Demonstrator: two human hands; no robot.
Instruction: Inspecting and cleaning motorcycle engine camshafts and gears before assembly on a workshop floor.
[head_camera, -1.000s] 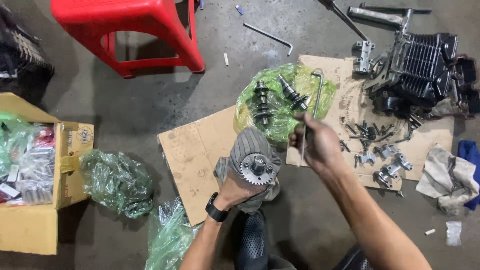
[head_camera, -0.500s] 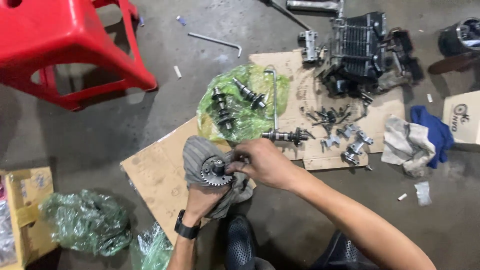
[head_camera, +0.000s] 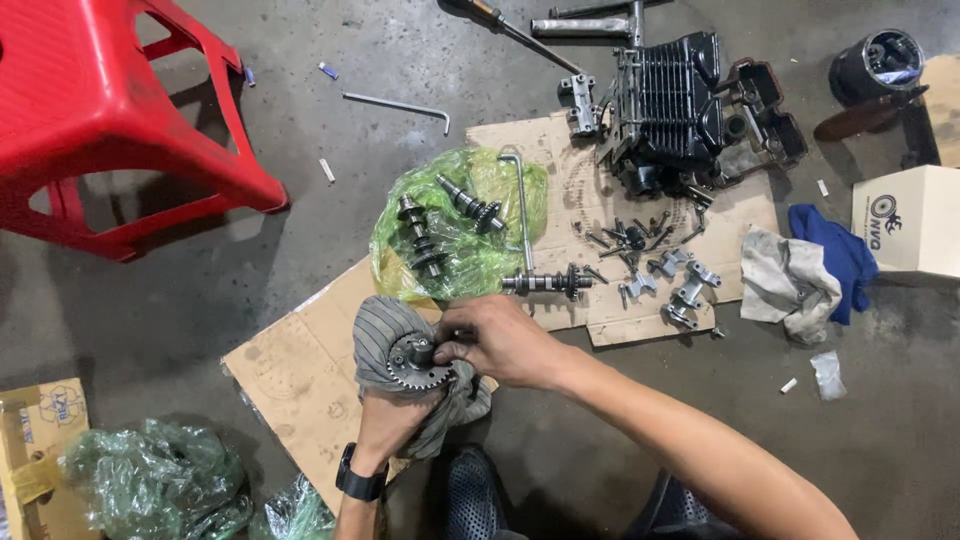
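While the left hand (head_camera: 392, 420) cups a rag-wrapped gear (head_camera: 418, 364) at lower centre, the right hand (head_camera: 500, 340) pinches its hub; seating needs alignment.

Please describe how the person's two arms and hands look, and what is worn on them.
Both forearms are bare, with no sleeves and no gloves. The left hand has a black watch with a wide band on its wrist. The right hand wears nothing visible: no ring, band or watch.

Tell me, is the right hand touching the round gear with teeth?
Touching. The head view shows the right hand with its fingertips pressed on the hub of the toothed gear, which the left hand cradles in a striped rag.
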